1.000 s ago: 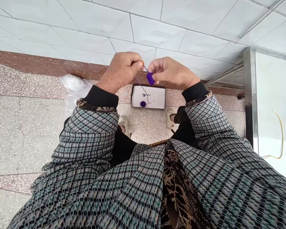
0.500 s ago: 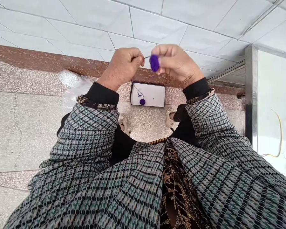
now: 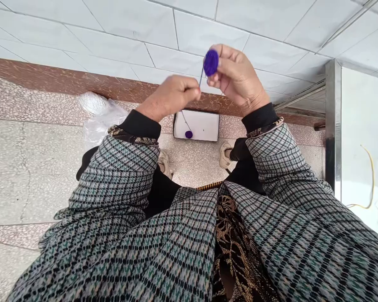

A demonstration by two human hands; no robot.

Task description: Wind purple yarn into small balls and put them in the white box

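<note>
A small purple ball of yarn [image 3: 211,63] is pinched between the thumb and fingers of my right hand [image 3: 237,75], held up in front of the wall. From it a strand of yarn [image 3: 202,77] runs down to my left hand [image 3: 176,95], whose fingers are closed on it, lower and to the left. Below that hand the strand continues to a second purple yarn ball [image 3: 188,134]. This one lies in a shallow white box [image 3: 204,121] with dark edges on the floor. My left fingertips are slightly blurred.
Clear plastic wrapping with a white bundle [image 3: 94,104] lies on the floor at left. My shoes [image 3: 226,155] stand either side of the box's near edge. A tiled wall [image 3: 113,37] rises ahead. A metal-edged white panel [image 3: 333,126] stands at right, with a yellow cord [image 3: 372,176].
My right hand has lifted the yarn ball and turned it slightly. My left hand has moved down and right with the strand. The loose squiggle of yarn in the box has straightened.
</note>
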